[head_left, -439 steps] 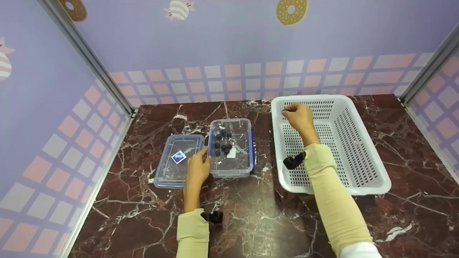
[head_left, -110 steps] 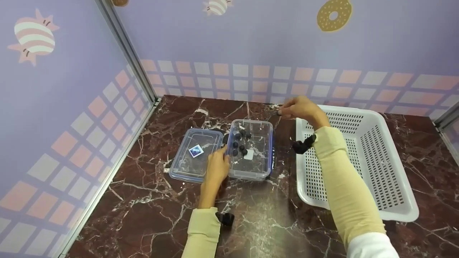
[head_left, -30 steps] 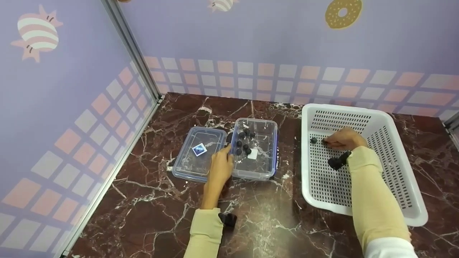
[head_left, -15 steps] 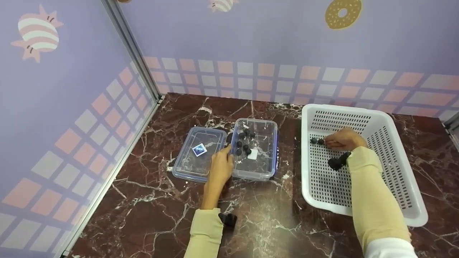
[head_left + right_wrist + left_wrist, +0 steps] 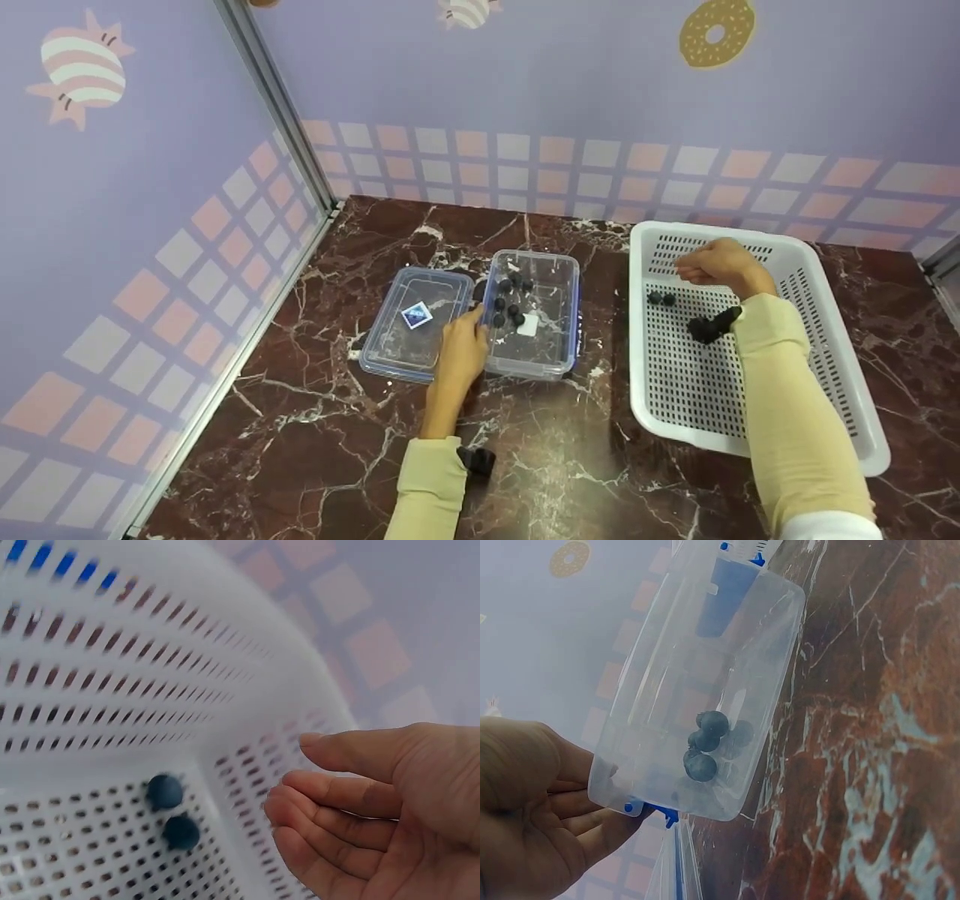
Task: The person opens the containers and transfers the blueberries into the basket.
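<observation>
My left hand (image 5: 463, 346) grips the left edge of a clear plastic food container (image 5: 551, 352); in the left wrist view its fingers (image 5: 592, 829) bend under the rim by a blue latch (image 5: 664, 811). Several blueberries (image 5: 702, 766) lie in that container, gathered toward its left side in the head view. Over the back part of a white perforated basket (image 5: 640, 375), my right hand (image 5: 720, 262) is raised with loosely bent fingers and nothing in them. Two blueberries (image 5: 181, 832) sit apart from it on the basket floor, near the back left corner.
A clear lid (image 5: 390, 349) with a blue diamond sticker (image 5: 416, 314) lies left of the container on the dark red marbled table (image 5: 570, 457). A white square (image 5: 528, 325) shows at the container's bottom. Patterned walls stand behind and at the left.
The right hand set a second blueberry beside the first in the basket, let go, then rose and moved back a little. The left hand has stayed on the container's edge.
</observation>
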The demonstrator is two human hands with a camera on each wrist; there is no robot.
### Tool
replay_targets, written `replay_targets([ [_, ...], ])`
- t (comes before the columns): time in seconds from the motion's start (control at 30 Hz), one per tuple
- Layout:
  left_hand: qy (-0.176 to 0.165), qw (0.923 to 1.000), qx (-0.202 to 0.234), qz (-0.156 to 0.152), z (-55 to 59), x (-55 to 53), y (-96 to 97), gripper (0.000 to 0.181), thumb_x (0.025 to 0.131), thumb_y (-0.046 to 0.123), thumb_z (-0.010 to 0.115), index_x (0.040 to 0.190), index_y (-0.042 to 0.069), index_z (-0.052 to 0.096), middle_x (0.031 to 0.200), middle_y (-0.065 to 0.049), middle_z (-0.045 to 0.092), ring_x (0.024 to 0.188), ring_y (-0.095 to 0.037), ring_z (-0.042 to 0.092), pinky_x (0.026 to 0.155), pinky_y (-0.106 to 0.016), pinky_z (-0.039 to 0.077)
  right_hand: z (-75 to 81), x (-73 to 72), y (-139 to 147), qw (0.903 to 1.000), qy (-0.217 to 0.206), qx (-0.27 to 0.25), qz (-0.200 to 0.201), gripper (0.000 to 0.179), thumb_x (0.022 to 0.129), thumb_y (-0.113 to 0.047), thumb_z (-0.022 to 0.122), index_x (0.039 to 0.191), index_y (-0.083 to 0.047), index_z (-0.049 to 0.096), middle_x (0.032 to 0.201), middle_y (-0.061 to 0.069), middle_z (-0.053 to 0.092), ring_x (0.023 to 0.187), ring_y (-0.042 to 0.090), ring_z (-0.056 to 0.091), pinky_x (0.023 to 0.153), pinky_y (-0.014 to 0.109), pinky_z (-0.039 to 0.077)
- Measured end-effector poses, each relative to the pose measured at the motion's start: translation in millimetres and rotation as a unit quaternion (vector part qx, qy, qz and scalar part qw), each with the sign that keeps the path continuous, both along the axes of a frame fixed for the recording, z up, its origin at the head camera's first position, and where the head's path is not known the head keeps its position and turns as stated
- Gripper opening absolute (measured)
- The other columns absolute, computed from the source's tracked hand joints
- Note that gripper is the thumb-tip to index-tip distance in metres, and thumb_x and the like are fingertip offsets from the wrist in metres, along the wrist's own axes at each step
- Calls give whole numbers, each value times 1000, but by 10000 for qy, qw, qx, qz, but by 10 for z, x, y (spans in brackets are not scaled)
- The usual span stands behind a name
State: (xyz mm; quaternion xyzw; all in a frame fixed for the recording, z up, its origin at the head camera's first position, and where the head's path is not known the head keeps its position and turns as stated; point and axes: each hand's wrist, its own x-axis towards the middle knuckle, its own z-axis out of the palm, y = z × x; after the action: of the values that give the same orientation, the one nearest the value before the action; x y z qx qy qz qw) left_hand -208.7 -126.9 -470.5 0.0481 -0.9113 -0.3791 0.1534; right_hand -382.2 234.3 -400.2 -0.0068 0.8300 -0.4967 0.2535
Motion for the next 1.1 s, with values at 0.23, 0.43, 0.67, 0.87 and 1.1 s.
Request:
replay_targets([
  [0.23, 75, 10000, -47, 19, -18, -3, 1, 36, 89, -1, 58, 124, -7, 59, 122, -22, 63, 116, -37, 59, 102, -43, 45, 324, 36, -239, 9989, 448, 97, 104, 50, 94, -17, 60, 130, 15, 46, 78, -11, 68, 74, 1, 64, 76, 17, 54],
  [0.43, 21, 10000, -59, 52, -17, 9, 6, 36, 89, -1, 58, 125, -6, 59, 122, -22, 63, 116, -37, 59, 101, -43, 45, 512, 104, -482, 9973, 641, 220, 283, 50, 93, -20, 61, 131, 10, 47, 91, -4, 68, 78, 2, 63, 78, 17, 53],
  [0.67, 67, 9999, -91, 23, -7, 11, 6, 37, 89, 0, 58, 126, -5, 58, 123, -21, 63, 116, -36, 59, 101, -43, 46, 597, 176, -803, 9912, 1106, 428, 596, 45, 92, -22, 63, 127, 7, 55, 99, 0, 68, 82, 5, 63, 84, 23, 53],
  [0.87, 144, 9998, -125, 45, -10, 21, 14, 37, 89, -1, 59, 125, -6, 59, 122, -21, 64, 115, -36, 60, 100, -43, 47, 567, 238, -1115, 9831, 1477, 623, 881, 37, 91, -21, 63, 117, 6, 63, 96, 5, 70, 78, 5, 64, 82, 24, 54],
  [1.1, 122, 9998, -135, 51, -4, 23, 14, 37, 89, 0, 59, 125, -6, 59, 122, -22, 63, 115, -36, 60, 100, -43, 46, 483, 255, -1391, 9716, 1773, 963, 1238, 30, 90, -19, 65, 110, 3, 69, 93, 9, 71, 71, 6, 61, 69, 20, 52],
])
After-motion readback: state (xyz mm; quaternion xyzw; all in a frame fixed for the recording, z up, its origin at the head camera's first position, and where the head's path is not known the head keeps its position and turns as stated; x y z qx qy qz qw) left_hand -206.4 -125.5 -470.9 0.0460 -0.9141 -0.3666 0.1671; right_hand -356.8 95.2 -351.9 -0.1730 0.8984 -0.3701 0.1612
